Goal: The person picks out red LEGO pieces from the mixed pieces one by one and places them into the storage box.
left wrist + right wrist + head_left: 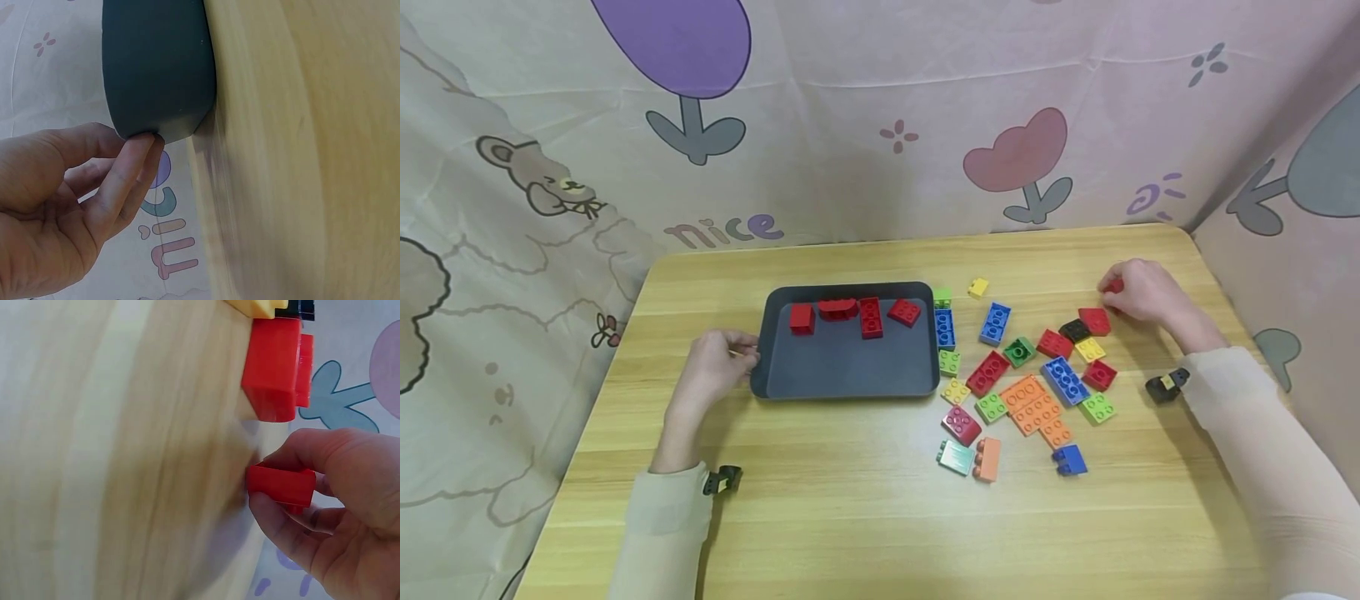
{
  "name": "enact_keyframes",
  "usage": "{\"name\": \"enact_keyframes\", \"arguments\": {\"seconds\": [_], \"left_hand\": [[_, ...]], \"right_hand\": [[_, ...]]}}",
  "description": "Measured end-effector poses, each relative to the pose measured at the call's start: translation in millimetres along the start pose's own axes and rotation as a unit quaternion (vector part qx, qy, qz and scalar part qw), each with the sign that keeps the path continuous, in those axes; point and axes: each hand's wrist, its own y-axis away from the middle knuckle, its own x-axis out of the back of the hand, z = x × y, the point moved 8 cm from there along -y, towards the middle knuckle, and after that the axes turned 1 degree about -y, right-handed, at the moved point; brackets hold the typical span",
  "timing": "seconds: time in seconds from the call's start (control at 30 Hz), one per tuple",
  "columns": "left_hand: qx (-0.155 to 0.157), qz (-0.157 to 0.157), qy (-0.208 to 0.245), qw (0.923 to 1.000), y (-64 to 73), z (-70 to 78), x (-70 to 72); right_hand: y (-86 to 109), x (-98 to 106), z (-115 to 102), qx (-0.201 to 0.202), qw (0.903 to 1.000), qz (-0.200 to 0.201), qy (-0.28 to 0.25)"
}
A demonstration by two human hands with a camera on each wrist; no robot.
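Observation:
My left hand (715,371) is at the left end of a dark grey tray (850,367), pinching its rim between thumb and fingers. In the left wrist view, the fingertips (145,141) meet the tray's corner (159,69). Inside the tray lie several red bricks, among them a red brick (871,317) with its hollow side up. At the far right of the table, my right hand (1138,292) pinches a small red brick (281,485) between thumb and fingers, low over the wood. Another red brick (272,369) stands just beside that hand.
Right of the tray, loose toy bricks spread over the wooden table (850,500), including a blue brick (1064,381), an orange brick (1030,405), a black brick (1075,331) and a yellow brick (977,287). A printed cloth (850,167) hangs behind the table.

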Motion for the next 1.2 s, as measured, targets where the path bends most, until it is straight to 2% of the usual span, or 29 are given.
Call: {"name": "enact_keyframes", "arguments": {"seconds": [0.33, 0.7, 1.2], "left_hand": [[-0.001, 0.002, -0.004, 1.0000, 0.5, -1.7, 0.2], [0.004, -0.002, -0.002, 1.0000, 0.0, -3.1, -0.4], [-0.001, 0.001, -0.003, 1.0000, -0.1, -3.0, 0.0]], "right_hand": [[0.7, 12.0, -24.6, 0.027, 0.9994, 0.011, 0.018], [4.9, 20.7, -66.5, 0.049, 0.9983, 0.019, 0.026], [8.1, 26.4, -142.0, 0.121, 0.9900, 0.050, 0.052]]}}
